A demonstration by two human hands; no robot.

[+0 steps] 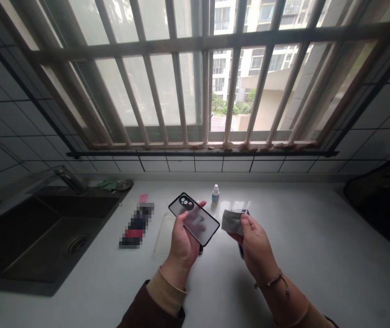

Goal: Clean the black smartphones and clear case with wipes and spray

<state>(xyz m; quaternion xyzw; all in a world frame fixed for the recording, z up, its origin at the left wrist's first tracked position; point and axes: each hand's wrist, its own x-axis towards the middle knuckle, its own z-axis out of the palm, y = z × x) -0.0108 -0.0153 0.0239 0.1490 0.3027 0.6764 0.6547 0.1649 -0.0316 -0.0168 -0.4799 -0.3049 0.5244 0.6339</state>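
Note:
My left hand (pixel 185 241) grips a phone case (pixel 200 222) with a black rim, a cloudy see-through back and a camera cutout at its upper left. The case is tilted above the counter. In my right hand (pixel 256 239) a small grey cloth (pixel 231 222) is pinched between thumb and fingers, a short way right of the case and apart from it. Behind that hand a dark flat object (pixel 241 250) lies on the counter, mostly hidden. A clear case-like piece (pixel 163 237) lies left of my left hand. Farther back stands a small white-capped bottle (pixel 215 196).
A dark sink (pixel 54 241) with a faucet (pixel 70 180) is at the left. A pixelated dark and red item (pixel 136 228) and a pink slip (pixel 143 198) lie beside it on the white counter (pixel 318 255). A black bulky object (pixel 386 200) stands at the right, a barred window (pixel 195 44) behind.

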